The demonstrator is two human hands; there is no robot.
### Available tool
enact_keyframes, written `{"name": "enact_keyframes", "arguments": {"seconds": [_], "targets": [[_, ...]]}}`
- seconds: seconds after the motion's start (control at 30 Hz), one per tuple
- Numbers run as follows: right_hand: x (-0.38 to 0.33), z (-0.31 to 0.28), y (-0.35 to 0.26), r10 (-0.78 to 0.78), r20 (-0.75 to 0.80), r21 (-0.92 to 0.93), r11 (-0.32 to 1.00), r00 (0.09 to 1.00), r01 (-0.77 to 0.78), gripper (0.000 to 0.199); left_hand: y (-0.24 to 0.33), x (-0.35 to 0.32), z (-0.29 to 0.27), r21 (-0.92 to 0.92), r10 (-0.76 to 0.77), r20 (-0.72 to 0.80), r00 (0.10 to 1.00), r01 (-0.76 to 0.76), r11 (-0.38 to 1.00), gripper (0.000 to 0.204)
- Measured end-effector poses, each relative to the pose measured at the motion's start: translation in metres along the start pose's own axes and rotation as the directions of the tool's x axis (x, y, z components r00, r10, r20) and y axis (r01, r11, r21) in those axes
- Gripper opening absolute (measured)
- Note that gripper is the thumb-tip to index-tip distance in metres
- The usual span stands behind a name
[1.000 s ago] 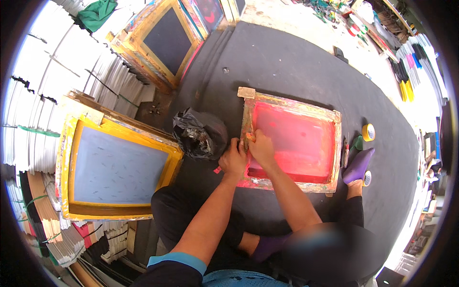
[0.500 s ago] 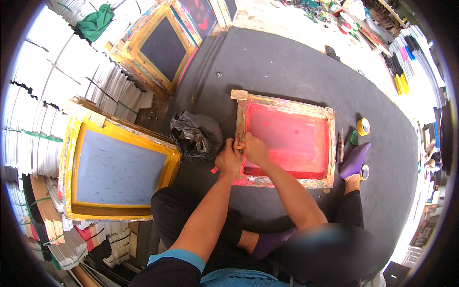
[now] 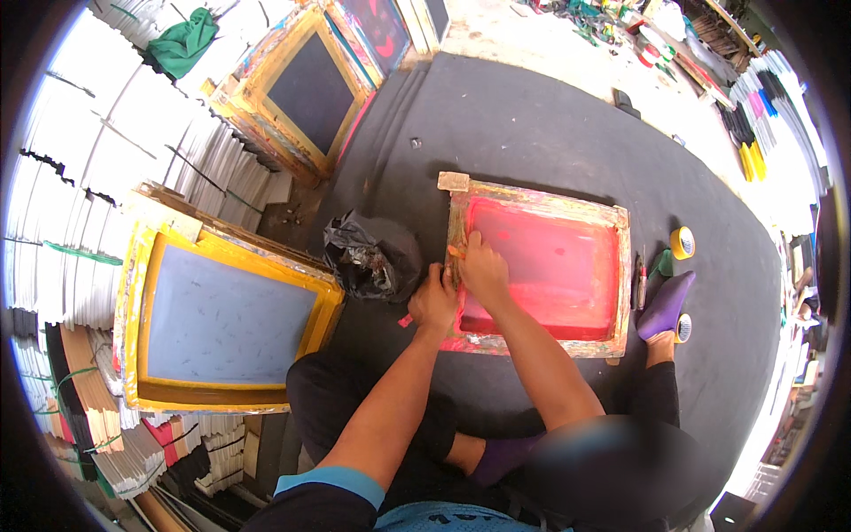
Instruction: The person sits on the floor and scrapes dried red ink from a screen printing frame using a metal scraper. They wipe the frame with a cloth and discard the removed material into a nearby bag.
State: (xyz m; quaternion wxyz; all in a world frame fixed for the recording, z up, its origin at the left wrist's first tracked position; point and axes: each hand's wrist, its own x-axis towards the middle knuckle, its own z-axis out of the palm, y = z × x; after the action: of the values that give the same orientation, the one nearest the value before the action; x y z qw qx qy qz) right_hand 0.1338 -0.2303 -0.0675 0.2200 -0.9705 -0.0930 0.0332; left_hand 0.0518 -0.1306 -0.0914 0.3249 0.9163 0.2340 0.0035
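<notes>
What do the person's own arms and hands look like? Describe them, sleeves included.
The left hand and right hand wear no gloves, and no watch or bracelet shows. Both forearms are bare. The left sleeve is short and very dark, edged with a bright blue band. Around the right upper arm the picture is blurred, so that sleeve cannot be made out.

Fisheye head view. Rim: black at sides and corners, bluish fringe at left; straight edges bowed. Lighting: bright, strongest at top and right, source unseen. Pale floor (image 3: 496, 40) and stacked white sheets (image 3: 80, 230): washed out. Red mesh (image 3: 550, 266): soft pale sheen. Screen-printing frame (image 3: 622, 275): dark shadow along upper edge, on black mat (image 3: 532, 115). Lower right: heavily blurred dark patch (image 3: 620, 470). Centre: reasonably sharp.
</notes>
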Motion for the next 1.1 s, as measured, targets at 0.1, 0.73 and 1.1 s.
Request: {"name": "enact_keyframes", "arguments": {"seconds": [0.1,0.73,1.1], "targets": [[0.032,-0.004,-0.003,0.010,-0.002,-0.106,0.994,1.000,-0.010,0.030,-0.001,0.001,0.004,0.010,0.028,-0.020,0.999,-0.027,1.000,0.031],[0.065,0.000,-0.010,0.148,0.044,0.106,0.983,0.988,-0.152,0.034,-0.006,0.002,0.008,0.067,0.002,-0.051,0.999,0.001,0.998,0.028],[0.111,0.020,-0.001,0.133,0.012,-0.116,0.985,0.991,-0.131,0.031,-0.002,0.000,0.010,0.044,0.090,-0.127,0.988,-0.085,0.995,0.032]]}}
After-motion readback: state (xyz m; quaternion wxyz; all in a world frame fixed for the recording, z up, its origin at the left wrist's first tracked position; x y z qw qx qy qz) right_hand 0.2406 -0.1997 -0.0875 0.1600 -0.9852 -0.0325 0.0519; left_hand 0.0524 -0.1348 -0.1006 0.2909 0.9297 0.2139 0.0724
